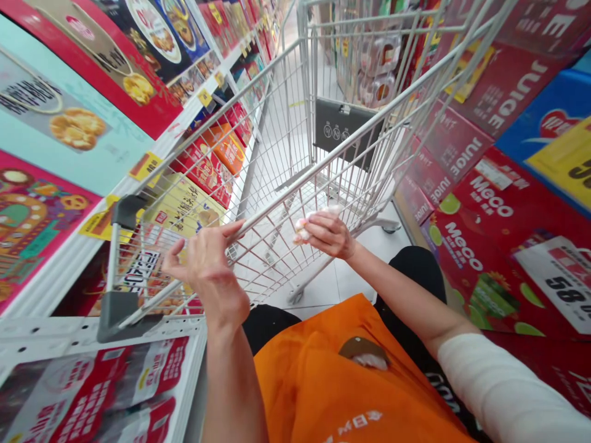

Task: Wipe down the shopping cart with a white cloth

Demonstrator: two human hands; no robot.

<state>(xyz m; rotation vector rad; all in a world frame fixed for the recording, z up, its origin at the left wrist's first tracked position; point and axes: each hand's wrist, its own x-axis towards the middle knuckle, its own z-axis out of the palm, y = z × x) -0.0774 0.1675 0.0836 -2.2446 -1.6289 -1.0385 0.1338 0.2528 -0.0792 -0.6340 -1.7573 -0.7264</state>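
Shopping cart point(341, 148) is right in front of the person, parked at a slant in a store aisle, shelves on the left and stacked cartons on the right. Left hand point(210, 261) is hooked over the near top rail — it looks closed around the metal, with a couple of digits splayed out, though the far side of the grip is hidden so I can't tell how tight it is. Right hand point(330, 234) is bunched around a crumpled white-and-pink cloth point(302, 230), fingers together on it, up against the wire side of the cart; can't make out if the knuckles touch the wires too. As for containers, the cart basket is open wire and you can see pale floor tiles through it, plus a dark grey panel point(339, 123) with round icons toward the far end. The yellow box point(184, 200) showing through the mesh sits on the shelf behind it, near an orange box point(228, 147). Over on the right there are pink JUICE cartons point(462, 154) and red Meco cartons point(480, 203) — contents hidden, just printing and a price sign point(561, 283). Bottom left, red-and-grey packs point(92, 387) lie beside a white shelf edge
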